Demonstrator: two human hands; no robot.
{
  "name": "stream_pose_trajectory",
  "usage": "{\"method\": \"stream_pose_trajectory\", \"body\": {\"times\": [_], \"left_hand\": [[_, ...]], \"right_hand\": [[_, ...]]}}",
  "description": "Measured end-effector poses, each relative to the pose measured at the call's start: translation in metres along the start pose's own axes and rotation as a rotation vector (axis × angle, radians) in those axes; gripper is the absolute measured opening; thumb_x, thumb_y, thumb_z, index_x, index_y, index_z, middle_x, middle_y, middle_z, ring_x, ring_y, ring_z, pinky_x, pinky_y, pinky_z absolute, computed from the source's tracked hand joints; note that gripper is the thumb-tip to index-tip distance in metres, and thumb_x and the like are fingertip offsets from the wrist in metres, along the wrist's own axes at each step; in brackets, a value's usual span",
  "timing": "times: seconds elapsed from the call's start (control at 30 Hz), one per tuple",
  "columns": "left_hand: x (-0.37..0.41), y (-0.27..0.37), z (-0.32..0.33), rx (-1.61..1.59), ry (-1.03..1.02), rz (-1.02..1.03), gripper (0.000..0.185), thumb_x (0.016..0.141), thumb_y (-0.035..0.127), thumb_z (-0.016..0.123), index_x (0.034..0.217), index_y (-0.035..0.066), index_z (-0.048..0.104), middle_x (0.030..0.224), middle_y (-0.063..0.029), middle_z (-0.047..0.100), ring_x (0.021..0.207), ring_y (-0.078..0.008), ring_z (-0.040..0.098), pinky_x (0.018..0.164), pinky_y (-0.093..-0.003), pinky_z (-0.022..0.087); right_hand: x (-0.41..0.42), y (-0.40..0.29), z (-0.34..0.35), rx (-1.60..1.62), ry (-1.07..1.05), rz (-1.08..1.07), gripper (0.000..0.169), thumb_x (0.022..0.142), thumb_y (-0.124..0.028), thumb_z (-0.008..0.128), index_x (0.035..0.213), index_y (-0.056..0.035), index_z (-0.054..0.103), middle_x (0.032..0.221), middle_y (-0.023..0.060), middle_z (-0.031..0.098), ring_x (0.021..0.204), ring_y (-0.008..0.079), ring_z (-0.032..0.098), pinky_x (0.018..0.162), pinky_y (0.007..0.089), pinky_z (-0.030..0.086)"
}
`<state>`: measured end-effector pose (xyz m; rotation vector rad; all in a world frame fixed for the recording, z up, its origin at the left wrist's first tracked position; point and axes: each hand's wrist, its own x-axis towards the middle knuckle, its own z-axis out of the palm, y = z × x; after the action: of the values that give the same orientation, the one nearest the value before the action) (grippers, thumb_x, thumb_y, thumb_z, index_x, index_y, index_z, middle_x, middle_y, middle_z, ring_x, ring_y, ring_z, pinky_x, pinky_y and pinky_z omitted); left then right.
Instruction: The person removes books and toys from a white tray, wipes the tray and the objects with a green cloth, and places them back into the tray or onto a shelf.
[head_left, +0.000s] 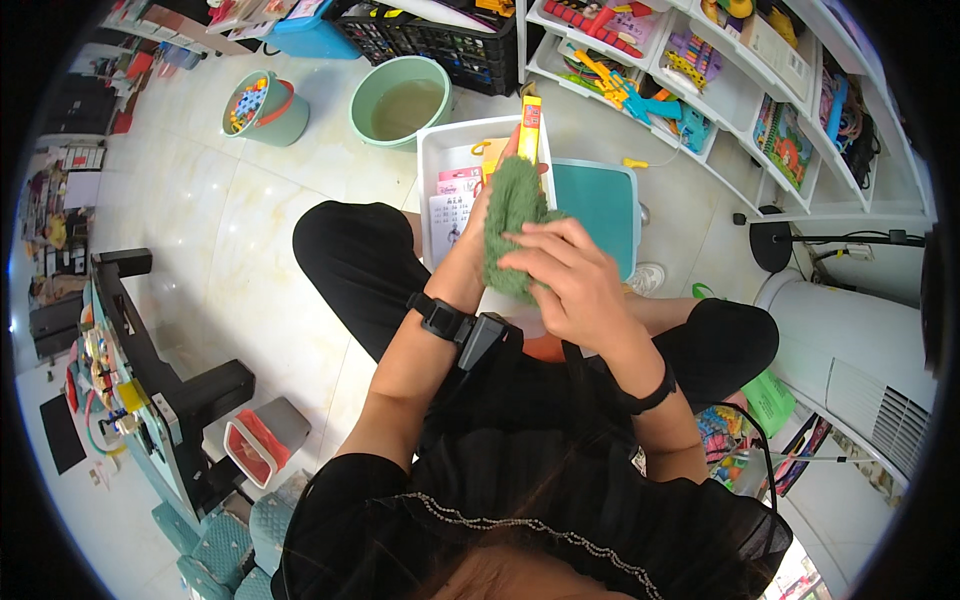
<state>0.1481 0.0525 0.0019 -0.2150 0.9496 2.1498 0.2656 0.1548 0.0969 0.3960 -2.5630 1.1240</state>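
My left hand (475, 236) holds a narrow yellow box (530, 124) with red printing, one end of it pointing away from me. A fluffy green cloth (514, 225) lies over the near part of the box and hides it. My right hand (577, 274) has its fingers bent onto the cloth. Below my hands stands a white plastic bin (422, 187). Inside it are pink packets (459, 181), a printed white sheet (448, 217) and a yellow item partly hidden by my left hand.
A teal lid or box (596, 217) lies right of the bin. Beyond stand a green basin (360, 105) of murky water and a bucket (289, 120) of toy bricks. White shelves (739, 127) hold toys. A waste bin (292, 431) stands left; a white appliance (840, 322) stands right.
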Motion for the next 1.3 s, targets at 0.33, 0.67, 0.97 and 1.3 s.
{"method": "stream_pose_trajectory", "body": {"times": [0.33, 0.67, 0.97, 1.3], "left_hand": [[-0.026, 0.015, 0.015, 0.168, -0.484, 0.053, 0.086, 0.081, 0.058, 0.057, 0.147, 0.021, 0.017, 0.139, -0.0116, 0.034, 0.122, -0.0257, 0.04, 0.094, -0.0431, 0.04], [-0.029, -0.001, 0.022, -0.063, -0.372, 0.176, 0.099, 0.072, 0.072, 0.056, 0.14, 0.005, 0.032, 0.138, -0.0179, 0.041, 0.126, -0.0315, 0.042, 0.107, -0.0452, 0.033], [-0.026, 0.007, 0.008, -0.04, -0.367, 0.249, 0.077, 0.082, 0.04, 0.063, 0.143, 0.009, 0.027, 0.14, -0.0151, 0.036, 0.125, -0.0289, 0.043, 0.103, -0.0392, 0.038], [-0.022, 0.011, -0.017, -0.29, -0.426, -0.001, 0.079, 0.072, 0.023, 0.072, 0.14, 0.015, 0.032, 0.14, -0.0186, 0.036, 0.113, -0.0263, 0.052, 0.092, -0.038, 0.044]], "right_hand": [[0.001, 0.027, -0.049, 0.687, 0.388, 0.497, 0.024, 0.091, -0.017, 0.057, 0.109, -0.0009, 0.058, 0.097, 0.0014, 0.062, 0.089, 0.0095, 0.056, 0.079, 0.0256, 0.046], [0.02, 0.022, -0.025, 0.59, 0.144, 0.396, 0.02, 0.081, -0.005, 0.06, 0.101, 0.0008, 0.059, 0.089, 0.0098, 0.063, 0.079, 0.017, 0.06, 0.074, 0.0285, 0.047], [-0.014, 0.037, -0.027, 0.757, -0.11, 0.549, 0.019, 0.085, -0.01, 0.059, 0.101, 0.0008, 0.059, 0.082, 0.0061, 0.062, 0.077, 0.0109, 0.055, 0.072, 0.0264, 0.045], [-0.008, 0.064, -0.043, 1.1, 0.343, 0.699, 0.048, 0.089, -0.027, 0.063, 0.126, 0.0003, 0.049, 0.111, 0.0067, 0.059, 0.1, 0.0138, 0.055, 0.087, 0.0279, 0.045]]}}
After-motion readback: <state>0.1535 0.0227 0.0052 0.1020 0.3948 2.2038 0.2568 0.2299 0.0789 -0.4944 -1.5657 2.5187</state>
